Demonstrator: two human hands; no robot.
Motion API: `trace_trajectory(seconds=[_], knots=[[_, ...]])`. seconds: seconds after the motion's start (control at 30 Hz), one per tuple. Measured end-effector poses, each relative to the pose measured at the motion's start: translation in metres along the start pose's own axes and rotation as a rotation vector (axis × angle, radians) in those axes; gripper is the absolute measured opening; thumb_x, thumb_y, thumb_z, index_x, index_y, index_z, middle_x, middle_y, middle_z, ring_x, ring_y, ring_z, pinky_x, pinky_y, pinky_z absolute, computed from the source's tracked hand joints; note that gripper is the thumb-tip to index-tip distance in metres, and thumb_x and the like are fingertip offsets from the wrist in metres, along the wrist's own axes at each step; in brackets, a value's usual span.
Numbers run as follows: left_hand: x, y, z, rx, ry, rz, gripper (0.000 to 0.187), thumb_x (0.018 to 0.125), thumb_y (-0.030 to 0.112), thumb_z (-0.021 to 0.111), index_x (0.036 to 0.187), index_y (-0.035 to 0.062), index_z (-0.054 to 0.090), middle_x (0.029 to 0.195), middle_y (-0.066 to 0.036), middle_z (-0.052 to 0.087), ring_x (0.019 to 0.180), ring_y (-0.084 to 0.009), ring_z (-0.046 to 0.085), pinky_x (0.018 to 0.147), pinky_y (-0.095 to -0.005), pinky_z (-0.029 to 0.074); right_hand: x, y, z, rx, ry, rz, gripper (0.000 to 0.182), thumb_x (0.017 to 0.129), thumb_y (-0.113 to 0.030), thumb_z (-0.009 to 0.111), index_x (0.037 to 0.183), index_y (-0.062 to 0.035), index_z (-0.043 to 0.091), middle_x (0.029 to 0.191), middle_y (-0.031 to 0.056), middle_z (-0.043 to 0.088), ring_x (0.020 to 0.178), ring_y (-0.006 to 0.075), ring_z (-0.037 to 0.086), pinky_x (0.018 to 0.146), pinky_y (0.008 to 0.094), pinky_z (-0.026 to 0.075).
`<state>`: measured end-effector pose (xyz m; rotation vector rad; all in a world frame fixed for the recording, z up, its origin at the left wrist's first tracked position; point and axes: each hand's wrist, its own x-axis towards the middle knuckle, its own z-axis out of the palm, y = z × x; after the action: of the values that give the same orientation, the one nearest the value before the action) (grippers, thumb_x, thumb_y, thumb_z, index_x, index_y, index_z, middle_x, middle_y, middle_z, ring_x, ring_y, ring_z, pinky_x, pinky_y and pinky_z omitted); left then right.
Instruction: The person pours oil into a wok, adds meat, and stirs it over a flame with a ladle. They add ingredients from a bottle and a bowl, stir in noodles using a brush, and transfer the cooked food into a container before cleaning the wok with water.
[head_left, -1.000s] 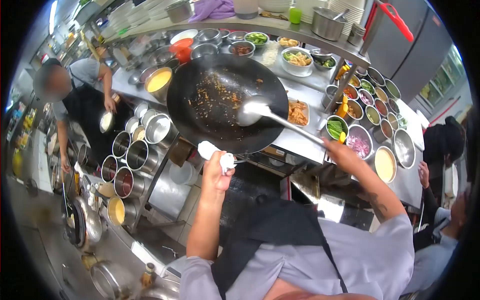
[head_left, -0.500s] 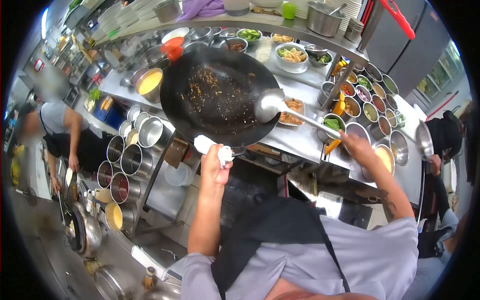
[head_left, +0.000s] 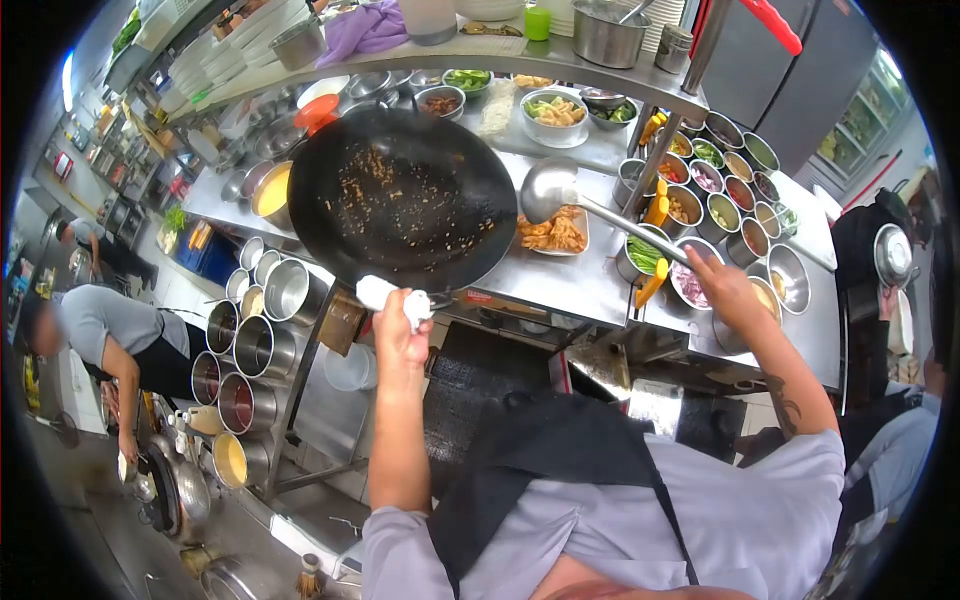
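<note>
My left hand is closed round the handle of a large black wok, with a folded white cloth at the grip. Browned bits stick to the wok's inside, which faces me. In my right hand is the long handle of a steel ladle. The ladle's bowl hangs to the right of the wok, apart from it. Just below the bowl, a white dish holds orange-brown food on the steel counter.
Several steel containers of chopped ingredients crowd the counter's right. A steel shelf runs above. Several pots stand at lower left. One person works at the left; another person's sleeve shows at far right.
The wok and my left hand have moved left in view. The ladle's bowl, formerly overlapping the wok's rim, is now apart from it. More food in the white dish is visible.
</note>
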<state>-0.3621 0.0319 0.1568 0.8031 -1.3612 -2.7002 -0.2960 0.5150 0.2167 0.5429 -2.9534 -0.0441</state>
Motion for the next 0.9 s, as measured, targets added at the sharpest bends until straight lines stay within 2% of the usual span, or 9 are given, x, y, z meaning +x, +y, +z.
trace_trajectory(seconds=[0.1, 0.2, 0.3, 0.4, 0.43, 0.63, 0.8, 0.87, 0.9], knots=[[-0.011, 0.008, -0.030, -0.013, -0.014, -0.018, 0.009, 0.084, 0.014, 0.057, 0.087, 0.0062, 0.055, 0.069, -0.008, 0.060, 0.056, -0.0159, 0.057, 0.038, -0.0255, 0.033, 0.001, 0.008, -0.013, -0.168, -0.042, 0.017, 0.061, 0.077, -0.005, 0.060, 0.136, -0.0060, 0.042, 0.085, 0.0138, 0.056, 0.067, 0.0289, 0.061, 0.059, 0.0398, 0.050], [-0.038, 0.019, -0.063, -0.082, -0.029, -0.066, 0.012, 0.086, 0.016, 0.056, 0.088, 0.0048, 0.055, 0.070, -0.011, 0.062, 0.055, -0.0166, 0.057, 0.037, -0.0245, 0.033, 0.026, -0.001, -0.006, 0.034, 0.099, -0.037, 0.054, 0.082, -0.008, 0.057, 0.134, -0.0047, 0.043, 0.085, 0.0136, 0.057, 0.069, 0.0284, 0.062, 0.060, 0.0393, 0.050], [-0.079, 0.027, -0.092, -0.229, 0.032, -0.099, 0.013, 0.087, 0.018, 0.054, 0.086, 0.0051, 0.054, 0.069, -0.011, 0.060, 0.046, -0.0149, 0.050, 0.034, -0.0221, 0.033, 0.074, -0.039, -0.001, 0.304, 0.035, -0.107, 0.045, 0.086, -0.012, 0.057, 0.128, -0.0016, 0.048, 0.092, 0.0171, 0.060, 0.079, 0.0331, 0.062, 0.069, 0.0421, 0.051], [-0.129, 0.030, -0.131, -0.380, 0.006, -0.113, 0.017, 0.089, 0.022, 0.051, 0.088, 0.0047, 0.051, 0.073, -0.010, 0.057, 0.043, -0.0154, 0.044, 0.033, -0.0228, 0.034, 0.131, -0.089, 0.026, 0.522, -0.049, -0.359, 0.039, 0.088, -0.014, 0.056, 0.125, -0.0010, 0.050, 0.092, 0.0190, 0.061, 0.080, 0.0355, 0.062, 0.071, 0.0440, 0.051], [-0.148, 0.028, -0.134, -0.511, 0.093, -0.030, 0.020, 0.090, 0.023, 0.049, 0.088, 0.0035, 0.051, 0.075, -0.012, 0.056, 0.045, -0.0154, 0.045, 0.033, -0.0236, 0.034, 0.147, -0.111, 0.033, 0.606, -0.039, -0.476, 0.038, 0.089, -0.015, 0.055, 0.124, -0.0010, 0.051, 0.091, 0.0190, 0.061, 0.080, 0.0357, 0.062, 0.070, 0.0444, 0.050], [-0.261, 0.009, -0.205, -0.687, 0.406, 0.298, 0.017, 0.089, 0.019, 0.049, 0.088, 0.0024, 0.051, 0.077, -0.013, 0.056, 0.055, -0.0182, 0.052, 0.033, -0.0263, 0.037, 0.215, -0.263, 0.045, 0.764, -0.451, -0.968, 0.038, 0.090, -0.015, 0.058, 0.124, -0.0006, 0.050, 0.089, 0.0204, 0.061, 0.080, 0.0381, 0.061, 0.071, 0.0447, 0.049], [-0.360, -0.011, -0.242, -0.799, 0.656, 0.599, 0.013, 0.088, 0.018, 0.051, 0.089, 0.0056, 0.052, 0.077, -0.011, 0.058, 0.055, -0.0161, 0.053, 0.034, -0.0239, 0.039, 0.189, -0.438, 0.020, 1.200, -0.453, -1.425, 0.040, 0.084, -0.011, 0.060, 0.121, 0.0009, 0.049, 0.085, 0.0224, 0.062, 0.079, 0.0401, 0.060, 0.070, 0.0462, 0.048], [-0.399, -0.019, -0.249, -0.852, 0.764, 0.697, 0.013, 0.088, 0.018, 0.053, 0.090, 0.0055, 0.053, 0.079, -0.011, 0.059, 0.058, -0.0161, 0.054, 0.034, -0.0218, 0.038, 0.165, -0.491, -0.009, 1.164, -0.804, -1.459, 0.037, 0.081, -0.009, 0.059, 0.116, 0.0011, 0.052, 0.086, 0.0233, 0.061, 0.081, 0.0385, 0.060, 0.072, 0.0442, 0.047], [-0.398, -0.043, -0.291, -0.865, 0.763, 0.773, 0.014, 0.089, 0.018, 0.051, 0.093, 0.0059, 0.056, 0.081, -0.009, 0.062, 0.066, -0.0181, 0.059, 0.034, -0.0218, 0.036, 0.159, -0.527, 0.018, 1.133, -0.844, -1.529, 0.037, 0.081, -0.009, 0.059, 0.116, 0.0011, 0.052, 0.086, 0.0233, 0.061, 0.081, 0.0385, 0.060, 0.072, 0.0442, 0.047]])
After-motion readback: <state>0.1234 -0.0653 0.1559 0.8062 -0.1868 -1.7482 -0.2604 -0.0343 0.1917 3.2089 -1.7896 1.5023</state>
